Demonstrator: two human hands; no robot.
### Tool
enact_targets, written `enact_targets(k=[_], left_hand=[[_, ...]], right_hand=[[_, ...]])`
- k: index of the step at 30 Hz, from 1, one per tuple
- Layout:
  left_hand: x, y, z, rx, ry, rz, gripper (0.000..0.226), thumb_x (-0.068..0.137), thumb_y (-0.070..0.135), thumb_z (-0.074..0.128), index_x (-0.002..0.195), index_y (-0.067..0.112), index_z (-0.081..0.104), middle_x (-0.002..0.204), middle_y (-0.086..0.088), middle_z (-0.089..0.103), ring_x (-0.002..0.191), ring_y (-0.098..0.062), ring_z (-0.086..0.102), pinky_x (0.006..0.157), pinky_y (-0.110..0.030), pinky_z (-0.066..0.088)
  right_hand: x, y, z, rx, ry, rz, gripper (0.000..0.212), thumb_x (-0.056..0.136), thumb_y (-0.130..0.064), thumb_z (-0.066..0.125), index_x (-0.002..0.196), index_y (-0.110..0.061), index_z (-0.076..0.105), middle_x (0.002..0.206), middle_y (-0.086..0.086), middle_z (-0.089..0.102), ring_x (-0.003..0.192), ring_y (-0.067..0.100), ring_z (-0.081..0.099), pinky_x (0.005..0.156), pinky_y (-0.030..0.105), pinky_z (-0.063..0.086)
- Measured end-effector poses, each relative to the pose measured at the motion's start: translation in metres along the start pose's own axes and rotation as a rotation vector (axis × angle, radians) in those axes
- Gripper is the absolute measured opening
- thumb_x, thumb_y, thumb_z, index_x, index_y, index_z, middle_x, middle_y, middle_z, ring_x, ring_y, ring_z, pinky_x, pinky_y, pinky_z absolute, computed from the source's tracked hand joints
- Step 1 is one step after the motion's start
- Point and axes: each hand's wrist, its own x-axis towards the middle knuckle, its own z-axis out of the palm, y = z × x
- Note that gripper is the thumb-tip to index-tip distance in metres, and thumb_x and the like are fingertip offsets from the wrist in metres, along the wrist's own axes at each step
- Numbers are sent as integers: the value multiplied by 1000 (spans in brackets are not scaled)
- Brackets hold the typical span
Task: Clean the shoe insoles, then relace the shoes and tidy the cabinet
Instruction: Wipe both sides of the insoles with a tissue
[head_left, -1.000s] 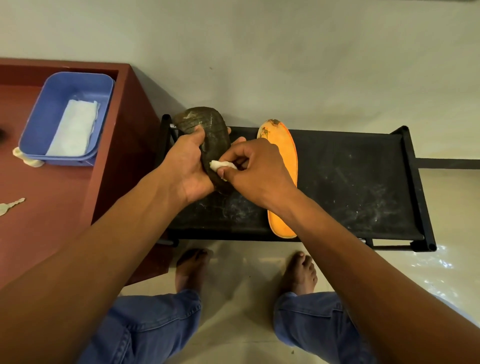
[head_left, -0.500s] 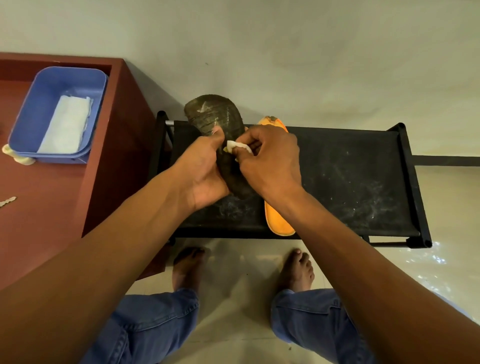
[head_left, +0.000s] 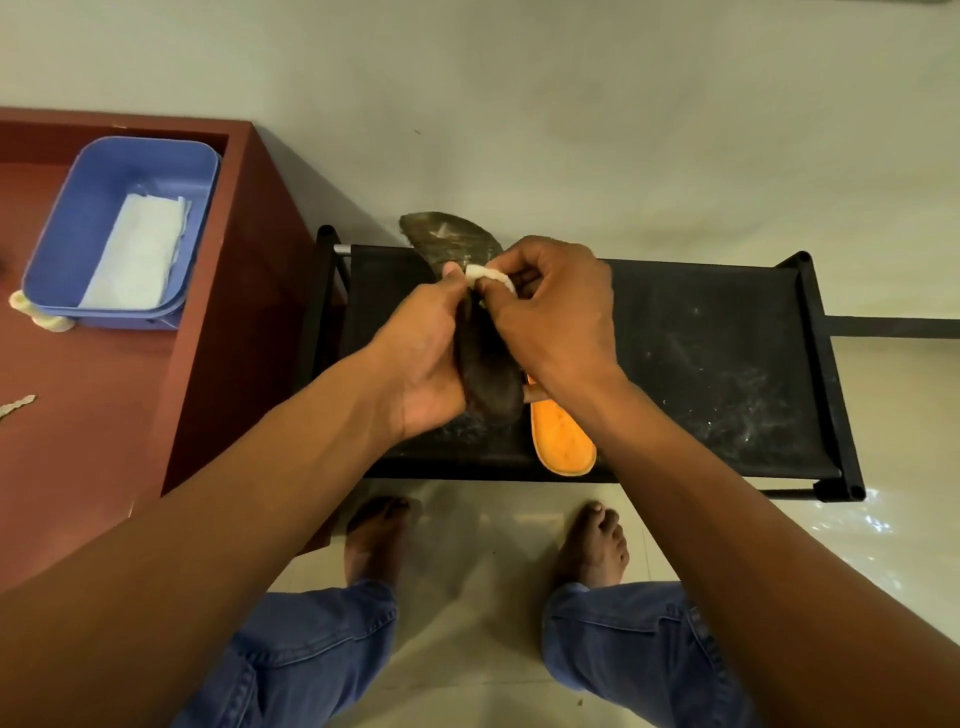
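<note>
Pale floor, black rack (head_left: 727, 364) at centre frame. Left hand (head_left: 426, 364) gripping dark insole (head_left: 485, 374), long axis running top to bottom. Right hand (head_left: 550, 317) pinching white wipe (head_left: 488, 275) against its upper half. Orange insole (head_left: 563, 441) lying just right, on rack.

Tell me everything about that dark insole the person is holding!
The dark insole is blackish-brown, flat and foot-shaped, with pale scuffs near its far end. It looks bendy and worn. The left hand grips its side, holding it above the black rack. The right hand pinches a small white wipe against it.
</note>
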Motion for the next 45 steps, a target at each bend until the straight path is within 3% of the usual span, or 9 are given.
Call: enact_targets(k=[2, 5, 11, 17, 22, 28, 30, 40, 45], left_hand=[[2, -3, -3, 11, -42, -40, 63, 109, 59, 23, 138, 20, 61, 134, -13, 68, 125, -32, 66, 99, -68, 50], [2, 0, -7, -4, -5, -41, 61, 109, 58, 25, 134, 19, 64, 131, -13, 70, 125, -34, 65, 104, -72, 44], [0, 11, -7, -24, 151, 48, 62, 111, 52, 28, 126, 5, 65, 112, -19, 77, 93, -28, 78, 68, -41, 64], [0, 2, -2, 15, 75, 24, 64, 111, 54, 22, 123, 11, 68, 104, -12, 79, 87, -23, 79, 67, -42, 64], [3, -1, -4, 64, -9, 0, 61, 109, 58, 24, 140, 21, 60, 132, -10, 70, 122, -30, 67, 104, -65, 48], [-2, 7, -3, 11, 67, 38, 63, 110, 54, 24, 133, 9, 61, 115, -16, 76, 98, -27, 77, 78, -45, 64], [-1, 10, -5, -17, 102, 54, 65, 110, 54, 25, 127, 2, 62, 111, -19, 77, 98, -27, 77, 81, -38, 62], [-3, 5, 0, -7, -10, 57, 57, 112, 47, 24, 135, 10, 60, 122, -16, 74, 107, -27, 74, 82, -47, 63], [-3, 6, -2, -43, -8, 54, 56, 112, 47, 24, 138, 10, 58, 125, -18, 72, 111, -33, 72, 81, -57, 62]], right_hand=[[5, 3, -5, 20, -15, 30, 6, 83, -20, 78, 87, -25, 79, 80, -11, 74, 76, 9, 71, 73, 41, 62], [7, 1, -9, 50, -128, 20, 8, 85, -18, 80, 91, -23, 81, 82, -10, 75, 76, 7, 72, 72, 36, 62], [-1, -5, -2, 46, -364, -48, 6, 84, -17, 82, 87, -22, 81, 77, -12, 74, 72, 5, 69, 68, 27, 59], [-1, -3, 1, -57, -118, -32, 3, 85, -22, 79, 88, -23, 79, 81, -10, 74, 75, 7, 68, 73, 36, 60], [6, 6, -3, -56, 21, -1, 6, 84, -26, 78, 89, -26, 80, 82, -12, 74, 77, 9, 70, 73, 39, 62], [2, 0, -2, 64, -200, 6, 8, 87, -21, 80, 95, -21, 81, 84, -9, 76, 77, 7, 71, 72, 39, 62], [-1, -3, 1, 60, -256, -32, 5, 86, -23, 81, 91, -20, 81, 81, -10, 75, 73, 8, 70, 69, 40, 62], [8, 7, -6, -103, 77, -3, 4, 84, -27, 79, 87, -24, 78, 81, -11, 74, 75, 8, 69, 73, 38, 61], [9, 6, -7, -21, -18, 29, 8, 85, -23, 81, 92, -22, 80, 85, -9, 76, 77, 8, 70, 73, 40, 62]])
